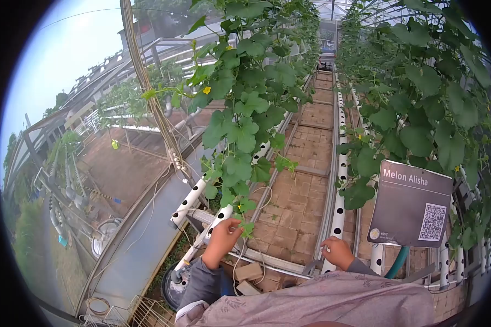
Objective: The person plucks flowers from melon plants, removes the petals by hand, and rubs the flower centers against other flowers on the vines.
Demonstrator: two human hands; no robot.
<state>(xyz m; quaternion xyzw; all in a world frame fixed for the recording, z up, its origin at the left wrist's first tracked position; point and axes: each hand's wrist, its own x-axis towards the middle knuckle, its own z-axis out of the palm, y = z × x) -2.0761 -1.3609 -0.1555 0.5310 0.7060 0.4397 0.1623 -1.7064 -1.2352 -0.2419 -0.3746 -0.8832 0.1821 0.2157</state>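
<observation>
My left hand [222,241] is at the low end of a white pipe with round holes [219,218], its fingers pinched beside the lowest leaves [247,229] of a climbing plant. Whether a leaf or stem lies between the fingertips is too small to tell. Over the end of another white holed pipe [337,231], my right hand [337,253] hangs with its fingers curled towards the thumb; nothing can be made out in it. Leafy vines [243,131] rise above the left hand.
A dark sign reading "Melon Alisha" [409,204] stands right of my right hand. More vines [420,109] grow behind it. Bricks [249,272] and a dark round tub [174,289] lie low near my left arm. A brick path [305,147] runs between the pipes.
</observation>
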